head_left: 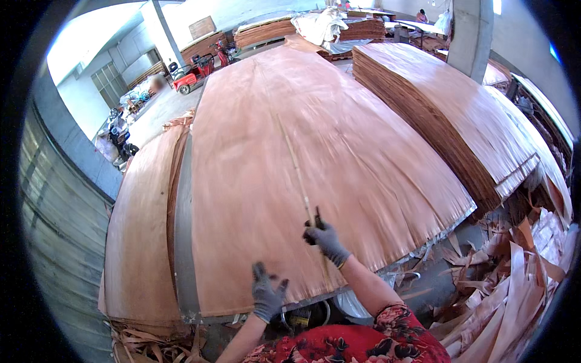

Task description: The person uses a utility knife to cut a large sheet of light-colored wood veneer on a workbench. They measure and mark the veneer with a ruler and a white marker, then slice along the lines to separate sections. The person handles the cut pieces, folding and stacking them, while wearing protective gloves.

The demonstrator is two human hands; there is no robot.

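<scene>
A broad, thin reddish-tan wood veneer sheet (248, 157) spreads over the table in front of me, with creases on its right half. My right hand (327, 240), in a grey glove with dark fingertips, is closed around the near end of a long thin stick (297, 171). That stick points away from me across the sheet's middle. My left hand (268, 294), gloved the same way, is at the sheet's near edge with its fingers apart and nothing in them. Its fingertips are a little blurred, and I cannot tell whether they touch the veneer.
A tall veneer stack (442, 115) stands along the right side, a lower stack (142, 230) along the left. Torn veneer strips (502, 302) heap at the lower right. Farther back are a red cart (189, 78), more stacks (263, 33) and a concrete pillar (471, 39).
</scene>
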